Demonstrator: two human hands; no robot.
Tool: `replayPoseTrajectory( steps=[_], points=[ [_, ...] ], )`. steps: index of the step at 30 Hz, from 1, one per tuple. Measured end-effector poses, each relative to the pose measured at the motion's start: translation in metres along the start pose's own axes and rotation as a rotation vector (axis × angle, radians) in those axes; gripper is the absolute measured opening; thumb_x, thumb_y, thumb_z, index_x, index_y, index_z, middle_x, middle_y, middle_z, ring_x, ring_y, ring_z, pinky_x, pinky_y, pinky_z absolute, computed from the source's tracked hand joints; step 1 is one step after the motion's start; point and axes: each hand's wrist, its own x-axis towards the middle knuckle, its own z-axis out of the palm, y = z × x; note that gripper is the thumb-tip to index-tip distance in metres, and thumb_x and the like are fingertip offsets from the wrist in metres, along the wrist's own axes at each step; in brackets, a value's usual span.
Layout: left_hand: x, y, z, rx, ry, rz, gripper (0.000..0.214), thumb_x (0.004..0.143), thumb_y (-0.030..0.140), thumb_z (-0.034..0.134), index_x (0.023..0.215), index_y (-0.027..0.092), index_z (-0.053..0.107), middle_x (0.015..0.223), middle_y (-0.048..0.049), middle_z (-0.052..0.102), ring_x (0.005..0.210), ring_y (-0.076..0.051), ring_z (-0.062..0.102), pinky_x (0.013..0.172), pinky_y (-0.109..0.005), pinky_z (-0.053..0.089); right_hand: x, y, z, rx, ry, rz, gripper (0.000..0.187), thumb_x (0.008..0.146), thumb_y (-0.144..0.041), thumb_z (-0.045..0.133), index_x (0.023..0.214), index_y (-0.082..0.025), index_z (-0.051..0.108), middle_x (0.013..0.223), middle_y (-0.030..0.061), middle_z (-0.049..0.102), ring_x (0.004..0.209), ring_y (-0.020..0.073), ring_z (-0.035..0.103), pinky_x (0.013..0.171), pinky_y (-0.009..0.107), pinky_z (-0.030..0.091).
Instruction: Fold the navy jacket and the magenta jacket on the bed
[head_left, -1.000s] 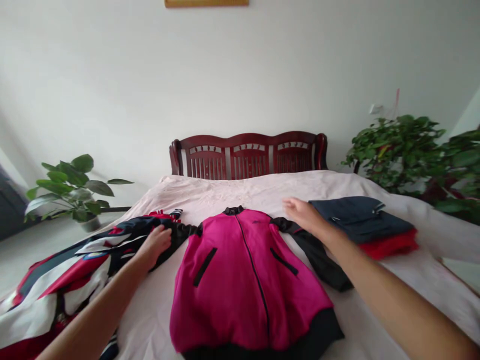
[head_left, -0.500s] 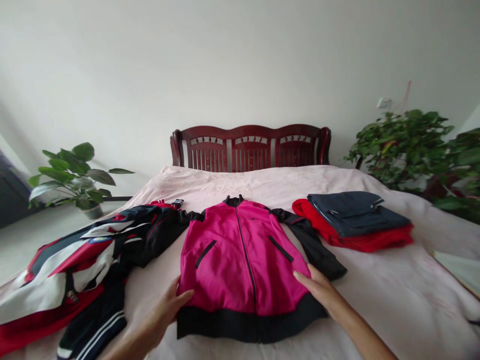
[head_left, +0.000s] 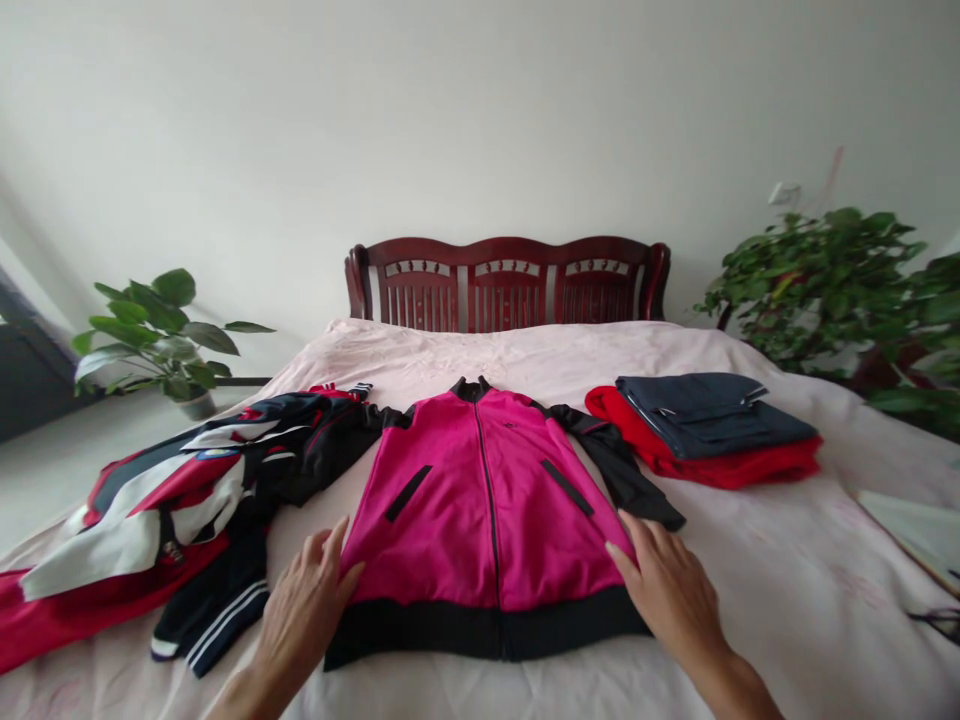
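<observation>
A magenta zip-up jacket (head_left: 450, 530) with black collar, sleeves and hem lies front up on the bed, its zip closed. Its left sleeve in view runs under or against the clothes pile; the other sleeve (head_left: 637, 490) slants out to the right. My left hand (head_left: 304, 590) is at the jacket's lower left edge, fingers apart, thumb tip by the fabric. At the lower right edge is my right hand (head_left: 671, 585), with thumb and fingers apart and touching the side of the jacket. Neither hand visibly grips the cloth.
Left of the jacket lies a loose heap of red, white and navy clothes (head_left: 180, 500). Folded navy (head_left: 720, 415) and red garments (head_left: 697, 472) are stacked at right. Behind stands a dark wooden headboard (head_left: 506, 285). Plants flank the pink-sheeted bed (head_left: 750, 570).
The jacket's lower left corner has shifted outward, so the hem lies wider and flatter. My left hand has moved left and its fingers have spread; my right hand has shifted slightly.
</observation>
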Motion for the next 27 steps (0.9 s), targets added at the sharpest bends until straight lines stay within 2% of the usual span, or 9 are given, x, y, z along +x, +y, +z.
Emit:
replayPoseTrajectory(
  steps=[3, 7, 11, 15, 17, 19, 22, 24, 27],
  points=[
    [-0.022, 0.022, -0.005, 0.017, 0.014, 0.350, 0.046, 0.089, 0.041, 0.060, 0.133, 0.031, 0.054, 0.127, -0.0075, 0.063, 0.114, -0.027, 0.061, 0.097, -0.040, 0.049, -0.016, -0.028, -0.015, 0.161, -0.096, -0.368, 0.035, 0.088, -0.030, 0.059, 0.122, -0.027, 0.063, 0.117, 0.0078, 0.067, 0.111, 0.0265, 0.060, 0.097, 0.041, 0.047],
    [-0.040, 0.048, 0.004, 0.043, -0.124, 0.706, 0.065, 0.076, 0.028, 0.075, 0.136, 0.036, 0.052, 0.135, -0.0039, 0.061, 0.120, -0.028, 0.059, 0.098, -0.039, 0.052, -0.039, -0.065, -0.011, 0.238, -0.348, -0.647, 0.057, 0.076, -0.016, 0.068, 0.129, -0.032, 0.059, 0.125, 0.0017, 0.064, 0.114, 0.0239, 0.058, 0.099, 0.039, 0.046],
    [-0.032, 0.065, 0.011, 0.115, -0.160, 0.715, 0.054, 0.081, 0.007, 0.061, 0.129, 0.033, 0.058, 0.129, -0.0023, 0.066, 0.114, -0.024, 0.063, 0.097, -0.038, 0.052, -0.036, -0.078, 0.007, 0.223, -0.324, -0.668, 0.046, 0.083, -0.006, 0.054, 0.121, -0.029, 0.064, 0.111, 0.0013, 0.070, 0.103, 0.0204, 0.063, 0.089, 0.034, 0.050],
    [-0.008, 0.073, -0.003, 0.096, -0.186, 0.673, 0.030, 0.090, 0.007, 0.050, 0.107, 0.025, 0.067, 0.093, 0.0001, 0.074, 0.083, -0.018, 0.070, 0.075, -0.028, 0.055, -0.007, -0.081, 0.004, 0.277, -0.249, -0.599, 0.037, 0.090, -0.006, 0.044, 0.110, -0.024, 0.069, 0.093, 0.0009, 0.074, 0.087, 0.0164, 0.068, 0.077, 0.028, 0.052],
    [0.007, 0.075, -0.016, 0.043, -0.098, 0.669, 0.025, 0.095, 0.012, 0.046, 0.103, 0.023, 0.067, 0.086, -0.0004, 0.073, 0.077, -0.016, 0.068, 0.071, -0.027, 0.053, 0.009, -0.086, -0.007, 0.302, -0.095, -0.590, 0.037, 0.093, -0.007, 0.042, 0.112, -0.023, 0.069, 0.095, 0.0020, 0.075, 0.086, 0.0157, 0.069, 0.078, 0.027, 0.052],
    [0.021, 0.077, -0.026, -0.028, 0.093, 0.687, 0.026, 0.099, 0.016, 0.043, 0.107, 0.022, 0.066, 0.099, -0.0030, 0.074, 0.087, -0.016, 0.068, 0.078, -0.027, 0.052, 0.021, -0.091, -0.016, 0.299, 0.134, -0.640, 0.036, 0.095, -0.007, 0.043, 0.118, -0.022, 0.067, 0.102, 0.0035, 0.075, 0.093, 0.0162, 0.068, 0.086, 0.030, 0.050],
    [0.031, 0.079, -0.028, -0.060, 0.320, 0.737, 0.027, 0.100, 0.015, 0.041, 0.105, 0.023, 0.067, 0.113, -0.0041, 0.072, 0.095, -0.017, 0.066, 0.086, -0.030, 0.048, 0.023, -0.090, -0.012, 0.243, 0.335, -0.838, 0.033, 0.097, -0.010, 0.048, 0.120, -0.024, 0.066, 0.108, 0.0033, 0.073, 0.099, 0.0167, 0.064, 0.092, 0.032, 0.046],
    [0.025, 0.076, -0.018, -0.024, 0.273, 0.801, 0.024, 0.099, 0.017, 0.045, 0.102, 0.024, 0.067, 0.111, -0.0033, 0.072, 0.092, -0.018, 0.065, 0.082, -0.032, 0.047, 0.014, -0.084, 0.003, 0.187, 0.294, -0.957, 0.027, 0.097, -0.013, 0.051, 0.112, -0.025, 0.069, 0.100, 0.0013, 0.073, 0.091, 0.0161, 0.062, 0.083, 0.030, 0.046],
    [0.004, 0.067, 0.001, 0.031, 0.014, 0.865, 0.015, 0.097, 0.021, 0.053, 0.102, 0.025, 0.066, 0.105, -0.0011, 0.071, 0.088, -0.018, 0.063, 0.077, -0.031, 0.048, -0.006, -0.070, 0.026, 0.142, 0.099, -0.948, 0.024, 0.093, -0.011, 0.053, 0.102, -0.027, 0.070, 0.091, -0.0004, 0.069, 0.081, 0.0153, 0.059, 0.072, 0.029, 0.044]
  ],
)
